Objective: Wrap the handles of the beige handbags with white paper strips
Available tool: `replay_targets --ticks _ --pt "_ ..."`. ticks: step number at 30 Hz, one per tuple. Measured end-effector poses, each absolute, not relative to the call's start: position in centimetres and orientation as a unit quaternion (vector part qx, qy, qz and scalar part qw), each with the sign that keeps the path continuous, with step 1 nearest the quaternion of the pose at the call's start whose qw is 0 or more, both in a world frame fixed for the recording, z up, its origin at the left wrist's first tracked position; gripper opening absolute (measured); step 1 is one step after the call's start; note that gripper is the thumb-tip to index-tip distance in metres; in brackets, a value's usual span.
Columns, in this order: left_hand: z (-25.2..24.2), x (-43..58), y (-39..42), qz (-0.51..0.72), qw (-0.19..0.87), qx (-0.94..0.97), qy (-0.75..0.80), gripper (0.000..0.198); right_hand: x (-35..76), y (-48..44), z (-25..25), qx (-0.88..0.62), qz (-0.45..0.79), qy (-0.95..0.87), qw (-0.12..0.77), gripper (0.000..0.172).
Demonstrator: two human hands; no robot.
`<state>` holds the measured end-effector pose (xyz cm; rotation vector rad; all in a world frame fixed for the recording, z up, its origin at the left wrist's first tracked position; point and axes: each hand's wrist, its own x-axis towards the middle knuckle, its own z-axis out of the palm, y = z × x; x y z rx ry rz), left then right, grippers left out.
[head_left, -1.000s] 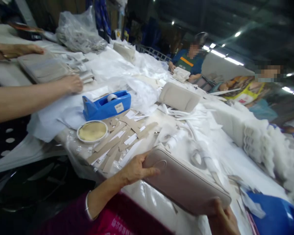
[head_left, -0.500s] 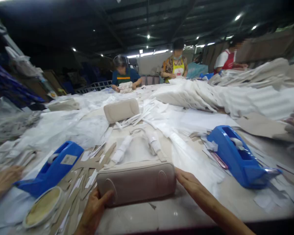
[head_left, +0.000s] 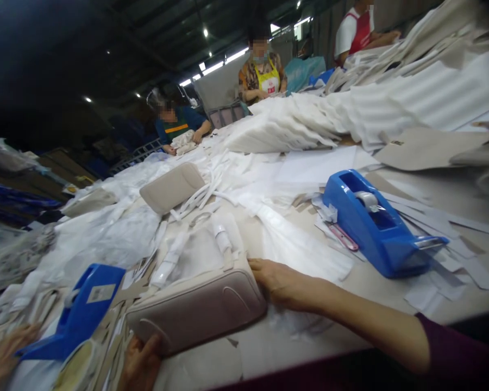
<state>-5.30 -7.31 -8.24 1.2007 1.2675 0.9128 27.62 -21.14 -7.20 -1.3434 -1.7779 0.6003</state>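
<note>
1. Since your view has swung rightward over the past second, the taupe handbag [head_left: 199,312] sits left of centre, over the near side of the table [head_left: 204,372]. It looks lower than a second ago, when you had it raised and slanting the other way; whether its underside fully touches the table, you can't tell from here.

2. Your left grip [head_left: 140,361] is closed at the lower left corner, thumb side against the smooth panel, remaining fingers hidden under the bag.

3. Your right grip [head_left: 283,282] has gone from the low corner to the upper right one. Fingers are stretched along that end, touching; thumb out of sight, so how far it closes can't be told.

4. Judged from this, you have the bag steadied from both ends, smooth panel towards you, with the left side doing more of the holding.

5. Handles lie on the far side, their white wrapping [head_left: 171,263] in place.

6. Right blue dispenser [head_left: 391,251] now shows whole, well apart from your right fingers, pink cutter [head_left: 344,238] just beside it. Left blue dispenser [head_left: 79,312] stands near a co-worker's hand [head_left: 12,347].

7. Second bag [head_left: 173,187] lies beyond the handles, untouched.
</note>
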Motion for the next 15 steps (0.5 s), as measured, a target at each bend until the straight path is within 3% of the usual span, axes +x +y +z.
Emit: replay_targets --ticks 6,11,15 --pt "-8.3 -5.3 -7.4 0.387 0.581 0.494 0.519 0.05 27.3 -18.7 -9.4 -0.513 0.239 -0.725 0.391 0.021" --pt "-7.9 -5.0 -7.6 0.386 0.58 0.499 0.516 0.05 27.2 -19.8 -8.1 -0.5 0.317 -0.676 0.439 0.027" --pt "-7.6 -5.2 -8.4 0.365 0.611 0.512 0.481 0.05 26.4 -21.8 -7.0 -0.595 0.36 -0.533 0.482 0.031"
